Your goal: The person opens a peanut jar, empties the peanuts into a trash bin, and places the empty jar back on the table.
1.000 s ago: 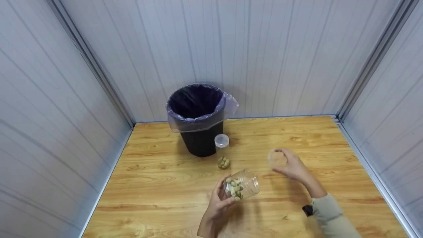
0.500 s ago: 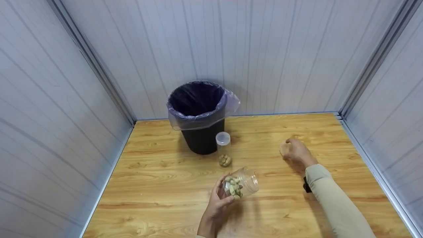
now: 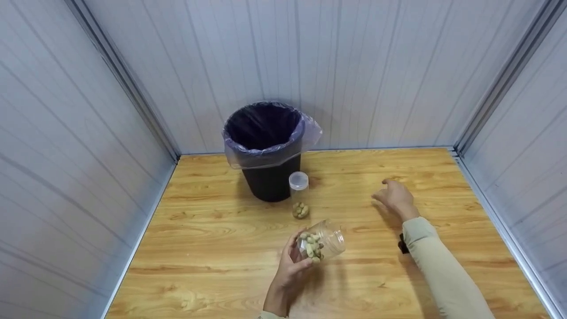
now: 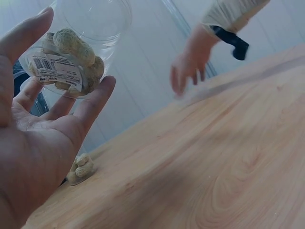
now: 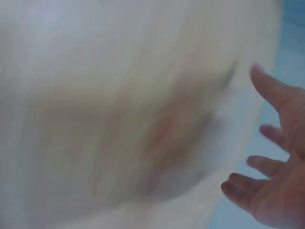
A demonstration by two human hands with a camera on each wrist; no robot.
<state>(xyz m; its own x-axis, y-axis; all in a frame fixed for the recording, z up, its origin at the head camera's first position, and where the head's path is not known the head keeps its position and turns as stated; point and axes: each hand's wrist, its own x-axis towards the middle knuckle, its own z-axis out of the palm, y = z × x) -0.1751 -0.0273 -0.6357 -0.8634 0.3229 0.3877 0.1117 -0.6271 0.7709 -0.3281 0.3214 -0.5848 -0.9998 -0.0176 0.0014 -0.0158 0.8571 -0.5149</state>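
Note:
My left hand (image 3: 288,266) holds a clear plastic jar (image 3: 331,239) by its base, thumb on one side and fingers on the other. The jar lies tilted with its uncovered mouth to the right, and several unshelled peanuts (image 3: 311,248) sit at its bottom end. A printed label (image 4: 57,70) shows on the base in the left wrist view. Over the table at the right, my right hand (image 3: 395,197) has its fingers spread and holds nothing, as the right wrist view (image 5: 281,176) also shows. A faint clear lid (image 4: 193,93) appears under its fingertips in the left wrist view.
A second, taller clear jar (image 3: 300,192) with a lid and some peanuts stands upright beyond the left hand. Behind it is a black bin (image 3: 272,181) lined with a purple bag (image 3: 266,157). Panelled walls (image 3: 354,79) enclose the wooden table (image 3: 212,248).
My right hand has carried the clear lid away from the jar, to the right and further back, lowered it to the table and let go. The left hand keeps the jar nearly still.

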